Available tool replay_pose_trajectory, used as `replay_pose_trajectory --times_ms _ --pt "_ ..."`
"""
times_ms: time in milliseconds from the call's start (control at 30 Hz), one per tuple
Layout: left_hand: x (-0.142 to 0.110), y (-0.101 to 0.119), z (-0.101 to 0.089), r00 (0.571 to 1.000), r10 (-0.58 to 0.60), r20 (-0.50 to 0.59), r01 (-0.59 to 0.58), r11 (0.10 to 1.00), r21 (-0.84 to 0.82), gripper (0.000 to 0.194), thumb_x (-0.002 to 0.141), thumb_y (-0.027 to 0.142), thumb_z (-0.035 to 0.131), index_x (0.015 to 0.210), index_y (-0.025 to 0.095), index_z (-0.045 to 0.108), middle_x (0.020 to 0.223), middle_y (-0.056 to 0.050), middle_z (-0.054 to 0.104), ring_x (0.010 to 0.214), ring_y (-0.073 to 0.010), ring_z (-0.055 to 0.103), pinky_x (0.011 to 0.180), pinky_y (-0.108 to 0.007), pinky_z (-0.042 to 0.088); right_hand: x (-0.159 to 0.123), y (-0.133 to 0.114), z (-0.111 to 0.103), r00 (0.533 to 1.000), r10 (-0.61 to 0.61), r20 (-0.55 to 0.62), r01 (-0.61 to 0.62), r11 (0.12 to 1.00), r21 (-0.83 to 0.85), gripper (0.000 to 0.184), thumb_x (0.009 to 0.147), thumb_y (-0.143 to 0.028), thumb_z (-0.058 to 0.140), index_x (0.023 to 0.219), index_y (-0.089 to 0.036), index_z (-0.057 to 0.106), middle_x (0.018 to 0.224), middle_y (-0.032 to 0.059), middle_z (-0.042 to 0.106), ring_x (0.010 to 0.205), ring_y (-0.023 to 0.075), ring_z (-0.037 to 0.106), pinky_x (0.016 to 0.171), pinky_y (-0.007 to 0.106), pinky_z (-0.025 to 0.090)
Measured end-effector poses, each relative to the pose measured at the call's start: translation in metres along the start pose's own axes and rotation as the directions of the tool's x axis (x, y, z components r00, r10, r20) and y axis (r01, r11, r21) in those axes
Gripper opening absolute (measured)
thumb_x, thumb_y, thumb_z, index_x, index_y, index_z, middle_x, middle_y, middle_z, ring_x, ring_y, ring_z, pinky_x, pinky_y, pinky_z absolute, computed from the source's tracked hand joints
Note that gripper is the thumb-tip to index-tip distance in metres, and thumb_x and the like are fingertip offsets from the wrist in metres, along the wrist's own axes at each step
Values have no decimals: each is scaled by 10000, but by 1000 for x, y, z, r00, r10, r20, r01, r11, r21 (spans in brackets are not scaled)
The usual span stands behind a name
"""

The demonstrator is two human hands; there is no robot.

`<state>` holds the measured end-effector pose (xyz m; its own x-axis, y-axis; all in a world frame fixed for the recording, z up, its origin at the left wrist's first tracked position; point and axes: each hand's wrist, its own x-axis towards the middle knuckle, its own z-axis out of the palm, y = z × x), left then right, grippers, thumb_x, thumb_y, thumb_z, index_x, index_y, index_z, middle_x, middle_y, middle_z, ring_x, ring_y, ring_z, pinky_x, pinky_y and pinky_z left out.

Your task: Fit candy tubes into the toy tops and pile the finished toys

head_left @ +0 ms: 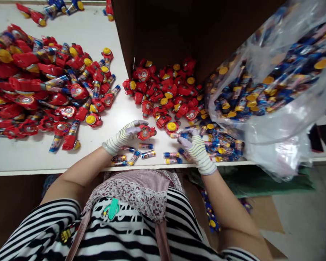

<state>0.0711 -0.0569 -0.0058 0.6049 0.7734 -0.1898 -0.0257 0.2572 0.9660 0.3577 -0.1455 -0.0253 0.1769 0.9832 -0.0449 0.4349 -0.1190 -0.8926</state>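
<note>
My left hand (122, 137), in a striped knit glove, grips a red plastic toy piece (146, 132) with a round disc on it. In my right hand (197, 148), gloved the same way, the fingertips close on a small blue-labelled tube (177, 136), which points left toward the red piece. Between and below the hands several short tubes (147, 154) with blue and yellow ends lie on the white table (108, 159). Beyond the hands is a heap of red toy pieces (165, 92), without tubes as far as I can see.
To the left spreads a large pile of red pieces with tubes attached (46, 87). At the right a clear plastic bag (277, 130) of tubes spills more tubes (222, 145) onto the table. A dark brown box wall (122, 43) stands at the back.
</note>
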Motion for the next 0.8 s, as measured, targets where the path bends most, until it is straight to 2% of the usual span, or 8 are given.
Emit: replay_pose_trajectory --times_ms 67,100,167,267,400,467,567,800 --pt "-2 0 4 999 -39 6 39 972 -232 574 840 542 572 1266 158 540 1172 -154 675 1055 -292 683 899 -463 547 -7 -16 24 997 66 33 -73 939 336 433 849 -551 641 1119 -220 572 964 56 708 768 192 700 766 401 590" --pt "-2 0 5 999 -31 -7 28 964 -264 600 836 575 572 1266 157 547 1150 -152 681 1032 -287 689 878 -446 553 -9 -25 35 995 80 66 -100 904 416 453 850 -562 642 1147 -225 580 987 53 713 780 185 708 775 391 596" --pt "-2 1 7 996 24 -90 -41 981 -187 610 806 590 644 1233 159 583 1090 -124 689 970 -250 690 846 -378 552 -10 -38 49 988 77 133 -128 894 430 479 852 -548 656 1195 -216 615 1046 65 723 850 192 719 823 387 596" --pt "1 -1 5 971 104 -215 -106 994 3 511 738 451 792 1133 161 646 996 -59 679 881 -178 662 809 -277 521 -7 -44 54 977 20 211 -77 960 269 499 860 -538 658 1223 -196 667 1086 89 738 966 236 712 905 417 570" --pt "7 -9 2 961 58 -271 -114 974 -196 389 780 425 733 1050 153 663 880 -30 665 793 -159 646 773 -274 518 -5 -40 49 984 -106 141 104 994 23 493 914 -575 565 1204 -199 700 1159 107 734 1090 280 678 988 451 523" --pt "10 -12 4 955 85 -285 -155 961 -230 371 808 439 693 1037 149 675 891 -42 673 812 -168 650 785 -284 520 -4 -39 50 973 -184 141 194 979 -63 493 937 -569 525 1209 -193 693 1180 119 728 1096 283 675 983 447 526" --pt "13 -9 8 925 174 -338 -227 966 -122 357 853 457 639 1031 152 689 929 -57 687 846 -176 649 817 -292 516 -5 -41 56 939 -274 209 309 937 -162 473 957 -535 500 1228 -188 674 1170 132 728 1061 280 684 938 431 547" --pt "11 17 14 927 222 -303 -220 975 40 330 829 445 656 954 142 690 909 -64 690 795 -167 637 756 -266 518 -12 -40 64 919 -372 129 392 837 -383 527 1012 -518 361 1283 -148 621 1180 167 711 1049 279 678 856 383 561"
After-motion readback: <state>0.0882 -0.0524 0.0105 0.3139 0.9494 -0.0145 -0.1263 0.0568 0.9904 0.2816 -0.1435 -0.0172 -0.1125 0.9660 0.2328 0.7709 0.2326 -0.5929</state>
